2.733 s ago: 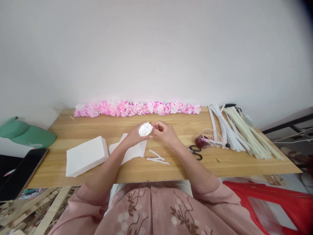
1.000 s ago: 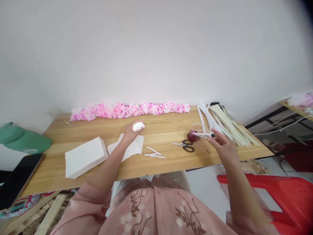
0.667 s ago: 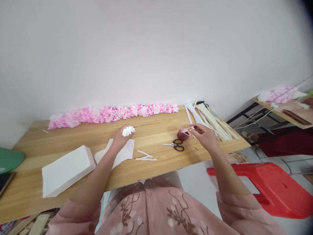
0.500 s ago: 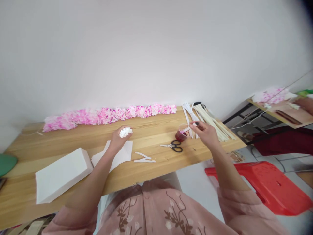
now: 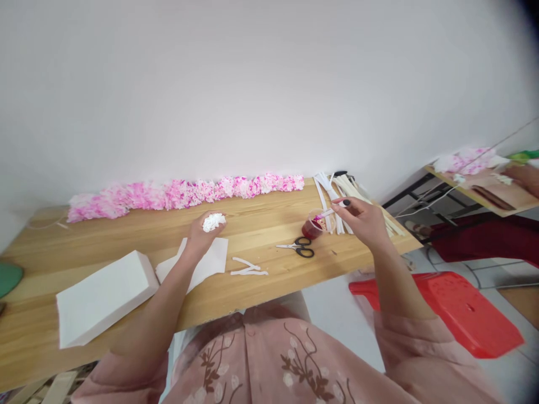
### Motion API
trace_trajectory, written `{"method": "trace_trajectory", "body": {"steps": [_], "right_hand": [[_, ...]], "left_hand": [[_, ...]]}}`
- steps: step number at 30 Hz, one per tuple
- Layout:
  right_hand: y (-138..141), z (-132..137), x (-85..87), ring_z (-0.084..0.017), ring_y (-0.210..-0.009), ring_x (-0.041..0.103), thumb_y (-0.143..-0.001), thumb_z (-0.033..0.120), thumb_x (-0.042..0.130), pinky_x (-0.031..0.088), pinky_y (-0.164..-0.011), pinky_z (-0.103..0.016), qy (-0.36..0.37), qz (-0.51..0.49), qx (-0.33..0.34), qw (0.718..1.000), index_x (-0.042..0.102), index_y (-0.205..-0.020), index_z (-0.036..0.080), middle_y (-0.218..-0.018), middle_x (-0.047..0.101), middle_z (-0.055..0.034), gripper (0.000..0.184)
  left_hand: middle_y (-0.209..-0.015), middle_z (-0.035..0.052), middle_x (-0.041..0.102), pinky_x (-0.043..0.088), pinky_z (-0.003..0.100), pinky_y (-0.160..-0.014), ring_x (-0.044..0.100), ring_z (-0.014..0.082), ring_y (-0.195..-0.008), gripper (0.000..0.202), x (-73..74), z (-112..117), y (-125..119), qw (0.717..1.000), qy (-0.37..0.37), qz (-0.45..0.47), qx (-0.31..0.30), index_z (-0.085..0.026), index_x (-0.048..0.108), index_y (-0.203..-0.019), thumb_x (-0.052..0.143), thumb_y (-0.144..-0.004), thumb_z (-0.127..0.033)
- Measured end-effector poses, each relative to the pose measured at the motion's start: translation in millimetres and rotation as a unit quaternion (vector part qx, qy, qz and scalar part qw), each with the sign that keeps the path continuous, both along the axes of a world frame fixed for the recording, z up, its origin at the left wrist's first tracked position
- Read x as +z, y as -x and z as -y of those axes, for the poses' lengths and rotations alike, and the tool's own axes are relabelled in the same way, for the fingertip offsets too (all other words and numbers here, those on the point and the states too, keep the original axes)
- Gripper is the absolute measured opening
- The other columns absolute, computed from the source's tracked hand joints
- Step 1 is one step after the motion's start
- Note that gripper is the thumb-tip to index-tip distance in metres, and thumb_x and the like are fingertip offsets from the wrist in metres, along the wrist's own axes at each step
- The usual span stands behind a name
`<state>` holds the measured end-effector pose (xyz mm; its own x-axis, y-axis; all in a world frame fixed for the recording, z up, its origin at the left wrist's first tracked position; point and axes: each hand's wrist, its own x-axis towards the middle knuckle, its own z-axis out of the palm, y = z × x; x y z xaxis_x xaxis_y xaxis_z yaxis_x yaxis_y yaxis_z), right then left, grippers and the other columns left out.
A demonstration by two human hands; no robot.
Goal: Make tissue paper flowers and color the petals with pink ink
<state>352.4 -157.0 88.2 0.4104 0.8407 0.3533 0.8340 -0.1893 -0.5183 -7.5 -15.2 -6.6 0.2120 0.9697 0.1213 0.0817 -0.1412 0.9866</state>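
Note:
My left hand (image 5: pixel 199 237) is closed around a ruffled white paper flower (image 5: pixel 214 222), whose crinkled top shows above the fingers. A thin white stick (image 5: pixel 327 213) with a pink-stained end is pinched in my right hand (image 5: pixel 365 222). That pink end is over the rim of a clear plastic cup (image 5: pixel 310 228) of dark red liquid. Whether its tip touches the cup cannot be made out. Black-handled scissors (image 5: pixel 302 247) lie just in front of the cup. White paper sheets (image 5: pixel 213 258) are partly covered by my left forearm.
A row of pink-and-white paper flowers (image 5: pixel 185 194) runs along the wall. White strips (image 5: pixel 326 188) and pale sticks (image 5: pixel 351 188) lie at the back right. A paper stack (image 5: pixel 107 297) and cut strips (image 5: pixel 248 268) are nearer. A red stool (image 5: pixel 467 314) stands right; another person's hand (image 5: pixel 524 177) is beyond.
My right hand has shifted slightly right and up, and the stick's end now shows pink above the cup. My left hand still holds the white flower. The view has moved slightly.

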Motion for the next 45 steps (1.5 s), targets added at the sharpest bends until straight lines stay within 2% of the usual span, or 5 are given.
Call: {"method": "trace_trajectory", "body": {"steps": [7,16,26,31,45], "right_hand": [[-0.9,4.7,4.1,-0.013,-0.058,0.051,-0.080,0.050,0.061,0.036,-0.056,-0.024,0.021,0.019,-0.018,0.999,0.073,-0.099,0.020,-0.067,0.065,-0.0020,0.038],[-10.4,10.6,-3.4,-0.014,-0.054,0.050,-0.076,0.056,0.059,0.036,-0.055,-0.026,0.011,0.052,-0.031,0.998,0.073,-0.098,0.021,-0.059,0.060,0.0001,0.044],[-8.2,8.2,-5.7,-0.018,-0.061,0.060,-0.074,0.055,0.058,0.043,-0.062,-0.028,-0.005,0.113,-0.012,0.994,0.073,-0.093,0.022,-0.076,0.070,-0.0057,0.041],[-11.3,9.4,-7.3,-0.017,-0.055,0.057,-0.074,0.057,0.058,0.043,-0.060,-0.029,0.003,0.103,-0.033,0.994,0.073,-0.096,0.024,-0.065,0.065,-0.0025,0.043],[-15.4,7.2,-8.8,-0.018,-0.055,0.057,-0.076,0.055,0.059,0.043,-0.061,-0.029,-0.019,0.125,-0.028,0.992,0.073,-0.096,0.025,-0.064,0.064,-0.0020,0.040]], "left_hand": [[-0.096,0.0078,0.071,0.050,0.030,-0.074,0.064,0.0182,-0.083,0.037,1.0,0.5,-1.9,1.000,-0.003,-0.004,-0.006,-0.016,0.065,-0.097,0.074,-0.066,-0.034],[-0.100,0.0089,0.071,0.050,0.030,-0.079,0.065,0.0193,-0.089,0.034,7.3,4.0,-2.8,0.999,-0.027,0.008,-0.031,-0.017,0.066,-0.098,0.072,-0.070,-0.036],[-0.104,0.0080,0.071,0.050,0.029,-0.079,0.065,0.0192,-0.091,0.034,9.9,5.1,-0.1,0.999,-0.036,-0.010,-0.037,-0.016,0.065,-0.100,0.071,-0.071,-0.033],[-0.102,0.0086,0.071,0.051,0.029,-0.077,0.065,0.0194,-0.090,0.032,7.8,4.7,-0.8,0.998,-0.032,-0.007,-0.047,-0.015,0.065,-0.098,0.071,-0.071,-0.031],[-0.105,0.0092,0.072,0.052,0.031,-0.081,0.066,0.0217,-0.094,0.034,10.0,5.2,-1.5,0.999,-0.027,-0.009,-0.043,-0.016,0.068,-0.100,0.070,-0.070,-0.031]]}}
